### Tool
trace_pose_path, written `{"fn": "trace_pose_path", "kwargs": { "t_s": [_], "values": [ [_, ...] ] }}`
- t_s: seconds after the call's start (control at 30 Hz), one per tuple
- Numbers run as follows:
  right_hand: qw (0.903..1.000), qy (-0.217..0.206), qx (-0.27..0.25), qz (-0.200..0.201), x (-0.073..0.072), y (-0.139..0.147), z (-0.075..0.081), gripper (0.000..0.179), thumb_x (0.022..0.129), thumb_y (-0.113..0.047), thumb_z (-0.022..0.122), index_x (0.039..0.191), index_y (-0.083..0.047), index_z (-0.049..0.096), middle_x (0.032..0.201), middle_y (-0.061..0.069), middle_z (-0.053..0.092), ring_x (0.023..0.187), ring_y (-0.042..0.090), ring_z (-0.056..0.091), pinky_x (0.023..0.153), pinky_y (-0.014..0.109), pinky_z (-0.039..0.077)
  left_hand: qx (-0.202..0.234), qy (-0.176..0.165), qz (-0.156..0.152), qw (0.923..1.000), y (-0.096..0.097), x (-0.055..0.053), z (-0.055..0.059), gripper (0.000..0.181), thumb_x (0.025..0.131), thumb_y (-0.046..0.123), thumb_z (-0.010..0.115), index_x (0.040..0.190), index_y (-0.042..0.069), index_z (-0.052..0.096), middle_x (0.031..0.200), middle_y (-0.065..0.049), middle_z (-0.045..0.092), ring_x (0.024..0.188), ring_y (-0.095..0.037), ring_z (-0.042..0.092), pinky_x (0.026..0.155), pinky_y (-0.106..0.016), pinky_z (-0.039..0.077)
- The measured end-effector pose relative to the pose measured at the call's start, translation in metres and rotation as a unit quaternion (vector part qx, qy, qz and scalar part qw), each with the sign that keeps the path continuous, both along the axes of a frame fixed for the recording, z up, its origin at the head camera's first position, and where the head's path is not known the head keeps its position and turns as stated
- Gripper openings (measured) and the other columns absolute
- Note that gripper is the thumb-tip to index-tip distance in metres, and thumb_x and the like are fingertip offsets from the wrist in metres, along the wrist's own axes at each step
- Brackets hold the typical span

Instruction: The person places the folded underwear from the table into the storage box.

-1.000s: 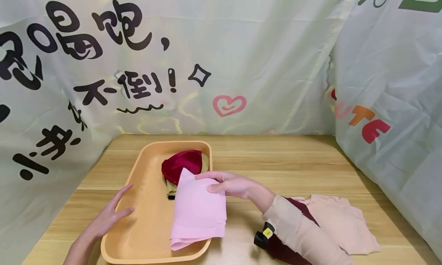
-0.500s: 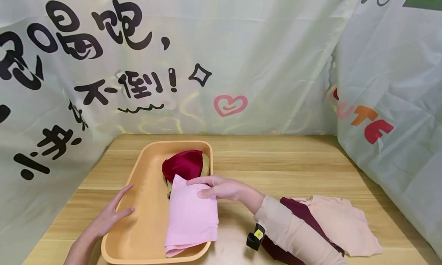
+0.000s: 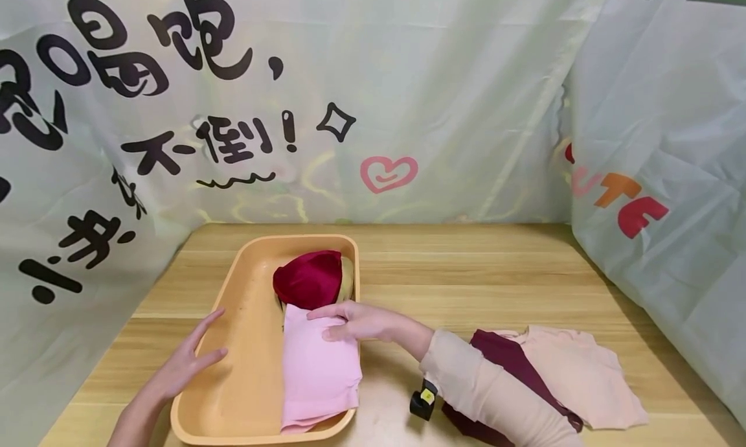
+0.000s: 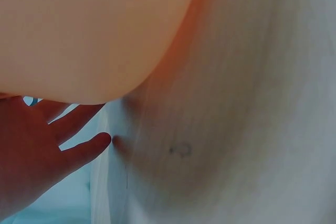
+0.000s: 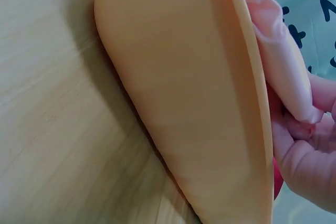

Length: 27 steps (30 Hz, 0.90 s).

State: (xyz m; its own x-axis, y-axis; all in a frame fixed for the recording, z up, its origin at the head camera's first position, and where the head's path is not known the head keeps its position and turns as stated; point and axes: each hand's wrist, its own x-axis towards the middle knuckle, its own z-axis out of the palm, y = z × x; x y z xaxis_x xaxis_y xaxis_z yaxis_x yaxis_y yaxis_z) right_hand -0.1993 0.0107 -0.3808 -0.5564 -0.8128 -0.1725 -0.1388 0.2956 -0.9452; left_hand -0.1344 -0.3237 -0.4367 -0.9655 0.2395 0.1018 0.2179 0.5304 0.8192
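My right hand (image 3: 352,320) pinches the upper right part of a folded pink cloth (image 3: 320,376), thumb on top and the other fingers partly hidden beneath it. The cloth lies along the right side of an orange tray (image 3: 247,291), inside its rim. In the right wrist view, the curled fingers (image 5: 304,166) hold the pink cloth (image 5: 286,66) just over the tray wall. At the tray's left side rests my left hand (image 3: 186,363), its fingers spread and straight along the rim. Behind the pink cloth sits a dark red, shiny, cup-shaped cloth item (image 3: 309,278) on an olive cloth (image 3: 346,278).
To the right, a pale peach folded garment (image 3: 583,376) lies on the wooden table (image 3: 460,265), with a maroon cloth (image 3: 515,369) partly under the right forearm. A black wrist device (image 3: 422,401) hangs at the right sleeve. Printed curtains (image 3: 454,110) enclose the back and sides.
My right hand has moved left and slightly down with the pink cloth, bringing it within the tray's right side. My left hand has stayed at the left rim.
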Motion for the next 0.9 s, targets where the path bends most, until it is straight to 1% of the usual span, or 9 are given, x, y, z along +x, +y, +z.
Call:
{"fn": "trace_pose_path", "kwargs": {
  "t_s": [0.2, 0.37, 0.47, 0.5, 0.57, 0.67, 0.7, 0.77, 0.9],
  "values": [
    [0.9981, 0.057, 0.023, 0.005, 0.008, -0.006, 0.001, 0.041, 0.090, -0.006, 0.053, 0.130, -0.001, 0.048, 0.134, 0.011, 0.048, 0.121, 0.013, 0.041, 0.097, 0.019, 0.034, 0.002, -0.001, -0.006, 1.0000, 0.000, 0.003, -0.001, 0.067, 0.087, 0.009, 0.054, 0.143, 0.003, 0.018, 0.143, -0.034, 0.012, 0.125, -0.059, 0.007, 0.081, -0.078, 0.012],
    [0.9900, 0.125, 0.065, 0.008, 0.010, -0.013, 0.003, 0.039, 0.090, -0.005, 0.052, 0.129, -0.001, 0.049, 0.131, 0.010, 0.052, 0.124, 0.019, 0.042, 0.101, 0.025, 0.034, 0.008, 0.004, -0.008, 0.9999, 0.001, 0.001, 0.000, 0.068, 0.086, 0.008, 0.054, 0.143, 0.001, 0.018, 0.144, -0.034, 0.012, 0.126, -0.058, 0.006, 0.083, -0.078, 0.010],
    [0.9823, 0.158, 0.100, 0.002, 0.012, -0.015, 0.005, 0.039, 0.090, -0.008, 0.054, 0.129, -0.005, 0.050, 0.128, 0.006, 0.054, 0.117, 0.017, 0.049, 0.097, 0.024, 0.038, 0.009, 0.007, -0.007, 0.9999, 0.001, 0.000, 0.001, 0.068, 0.086, 0.008, 0.055, 0.143, 0.000, 0.019, 0.143, -0.034, 0.012, 0.126, -0.057, 0.007, 0.084, -0.078, 0.009],
    [0.9775, 0.176, 0.116, 0.005, 0.013, -0.016, 0.005, 0.040, 0.090, -0.009, 0.055, 0.129, -0.006, 0.050, 0.118, 0.006, 0.060, 0.106, 0.016, 0.054, 0.091, 0.022, 0.042, 0.008, 0.009, -0.006, 0.9999, 0.001, 0.000, 0.001, 0.067, 0.086, 0.008, 0.055, 0.143, 0.000, 0.019, 0.143, -0.034, 0.013, 0.126, -0.057, 0.007, 0.085, -0.077, 0.009],
    [0.9639, 0.218, 0.152, 0.015, 0.015, -0.018, 0.006, 0.042, 0.089, -0.012, 0.058, 0.130, -0.008, 0.050, 0.093, 0.002, 0.062, 0.087, 0.009, 0.055, 0.081, 0.017, 0.042, 0.009, 0.009, -0.006, 0.9999, 0.001, 0.000, 0.001, 0.067, 0.086, 0.008, 0.055, 0.142, 0.000, 0.019, 0.143, -0.034, 0.013, 0.126, -0.057, 0.008, 0.085, -0.077, 0.010],
    [0.9400, 0.280, 0.191, 0.037, 0.019, -0.020, 0.006, 0.045, 0.087, -0.015, 0.061, 0.130, -0.010, 0.050, 0.066, -0.005, 0.042, 0.072, 0.007, 0.043, 0.073, 0.016, 0.038, 0.009, 0.008, -0.005, 0.9999, 0.001, 0.000, 0.001, 0.067, 0.086, 0.008, 0.055, 0.143, 0.001, 0.019, 0.143, -0.034, 0.013, 0.126, -0.057, 0.008, 0.085, -0.077, 0.010],
    [0.9328, 0.297, 0.199, 0.043, 0.021, -0.021, 0.007, 0.046, 0.086, -0.016, 0.062, 0.130, -0.010, 0.050, 0.063, -0.005, 0.035, 0.072, 0.007, 0.042, 0.074, 0.016, 0.037, 0.009, 0.007, -0.005, 0.9999, 0.001, 0.001, 0.001, 0.067, 0.086, 0.008, 0.055, 0.143, 0.001, 0.019, 0.143, -0.034, 0.013, 0.126, -0.057, 0.007, 0.084, -0.078, 0.010],
    [0.9230, 0.322, 0.206, 0.048, 0.022, -0.020, 0.007, 0.046, 0.086, -0.015, 0.062, 0.130, -0.010, 0.050, 0.062, -0.007, 0.035, 0.072, 0.006, 0.042, 0.075, 0.015, 0.035, 0.009, 0.007, -0.004, 0.9999, 0.001, 0.001, 0.001, 0.067, 0.086, 0.008, 0.055, 0.143, 0.002, 0.019, 0.144, -0.034, 0.013, 0.126, -0.057, 0.007, 0.084, -0.078, 0.010],
    [0.9152, 0.342, 0.209, 0.041, 0.025, -0.017, 0.009, 0.043, 0.085, -0.014, 0.063, 0.127, -0.010, 0.053, 0.063, -0.007, 0.038, 0.067, 0.006, 0.040, 0.069, 0.015, 0.035, 0.007, 0.006, -0.003, 1.0000, 0.000, 0.001, 0.000, 0.067, 0.086, 0.009, 0.055, 0.143, 0.002, 0.019, 0.144, -0.034, 0.012, 0.126, -0.058, 0.007, 0.083, -0.078, 0.010]
  ]
}}
